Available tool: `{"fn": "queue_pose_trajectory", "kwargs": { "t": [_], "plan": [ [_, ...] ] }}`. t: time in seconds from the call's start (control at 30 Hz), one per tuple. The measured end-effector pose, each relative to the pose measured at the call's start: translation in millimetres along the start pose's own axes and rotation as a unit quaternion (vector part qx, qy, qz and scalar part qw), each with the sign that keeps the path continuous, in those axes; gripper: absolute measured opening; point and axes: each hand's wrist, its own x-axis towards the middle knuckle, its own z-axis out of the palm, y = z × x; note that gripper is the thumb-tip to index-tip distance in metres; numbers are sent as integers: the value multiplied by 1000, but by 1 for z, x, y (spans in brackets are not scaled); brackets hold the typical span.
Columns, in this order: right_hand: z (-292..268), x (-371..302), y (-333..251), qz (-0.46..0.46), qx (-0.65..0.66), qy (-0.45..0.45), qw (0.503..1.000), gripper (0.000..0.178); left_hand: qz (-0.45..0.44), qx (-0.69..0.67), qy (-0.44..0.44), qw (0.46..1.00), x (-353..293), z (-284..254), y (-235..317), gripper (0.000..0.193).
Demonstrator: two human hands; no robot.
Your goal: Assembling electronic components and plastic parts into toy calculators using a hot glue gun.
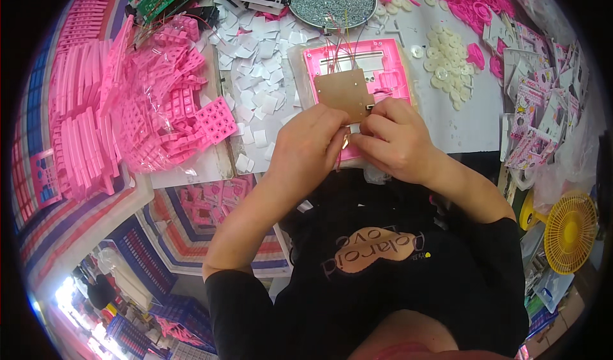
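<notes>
A brown circuit board (pixel 341 90) with thin red wires lies over a pink plastic housing (pixel 401 72), covering its lower middle. My left hand (pixel 311 141) is closed at the board's lower edge, its fingertips pinched together. Thumb and fingers of my right hand (pixel 397 137) are also closed, close by the board's lower right corner. A small metal part (pixel 370 107) shows at that corner beside the right fingers. Between the two hands is a small shiny piece (pixel 346 143), too small to name. What either pinch holds is hidden by the fingers.
Small white squares (pixel 258 72) are scattered left of the housing. Behind it stands a round tray (pixel 289 5) of screws. White round parts (pixel 447 66) and pink loops (pixel 476 2) lie right. Bagged pink keypads (pixel 169 104) fill the left; printed cards (pixel 536 114) stand far right, above a yellow fan (pixel 570 233).
</notes>
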Motion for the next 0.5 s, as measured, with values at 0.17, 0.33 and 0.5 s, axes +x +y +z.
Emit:
{"fn": "queue_pose_trajectory", "kwargs": {
  "t": [0.17,0.33,0.5],
  "plan": [
    [-1,5,-4,1,-35,-29,999,17,49,27,7,998,1,3,-1,22],
    [-10,10,-10,22,-27,-112,993,20,54,41,4,998,-1,5,-3,22],
    [-28,10,-12,41,-17,-172,984,24,-28,44,115,992,-5,-5,-9,30]
  ]
}}
